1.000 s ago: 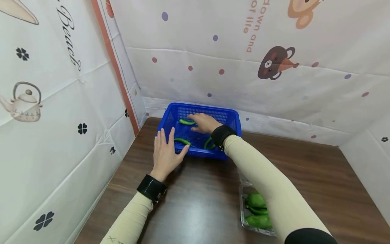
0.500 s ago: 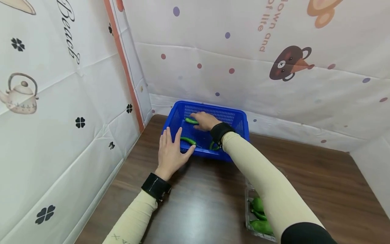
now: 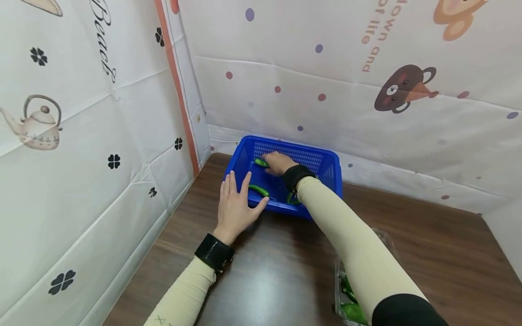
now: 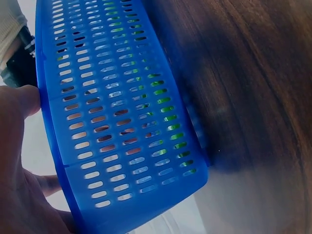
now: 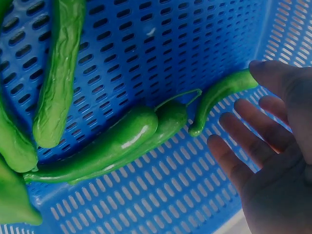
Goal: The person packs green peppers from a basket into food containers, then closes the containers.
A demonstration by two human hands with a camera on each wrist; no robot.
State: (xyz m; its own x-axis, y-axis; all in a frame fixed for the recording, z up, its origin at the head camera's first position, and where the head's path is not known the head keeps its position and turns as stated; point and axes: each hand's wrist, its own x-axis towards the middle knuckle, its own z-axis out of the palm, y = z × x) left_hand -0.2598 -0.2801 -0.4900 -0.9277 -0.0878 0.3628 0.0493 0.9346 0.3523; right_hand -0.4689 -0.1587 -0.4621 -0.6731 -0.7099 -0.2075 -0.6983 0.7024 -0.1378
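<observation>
A: The hands first. The left hand (image 3: 238, 206) lies flat, fingers straight and spread, against the near-left outer wall of the blue basket (image 3: 326, 159), thumb at the rim, steadying it.

B: And the right hand (image 3: 279, 163)?

A: It is down inside the basket at the far-left end. In the right wrist view its fingers (image 5: 243, 141) are straight and loosely spread over the slotted floor, holding nothing. The index tip touches the end of a small curved green pepper (image 5: 220, 96); nothing is curled round it.

B: What else is in the basket?

A: More long green peppers: two lying together (image 5: 117, 146) just beside the small one, and others at the left of that view (image 5: 58, 73). From the head camera one pepper shows near the left thumb (image 3: 258, 190).

B: So how far along would you say the work is?

A: My judgement is partway. Several peppers lie in the basket, while a clear plastic tray (image 3: 339, 290) on the wooden surface (image 3: 261, 271), near the person's right side and well apart from the basket, has green peppers (image 3: 354, 310) left in it. The right arm hides much of it, so I cannot tell how many. If the peppers are going from tray to basket, those remain, and the right hand is free.
</observation>
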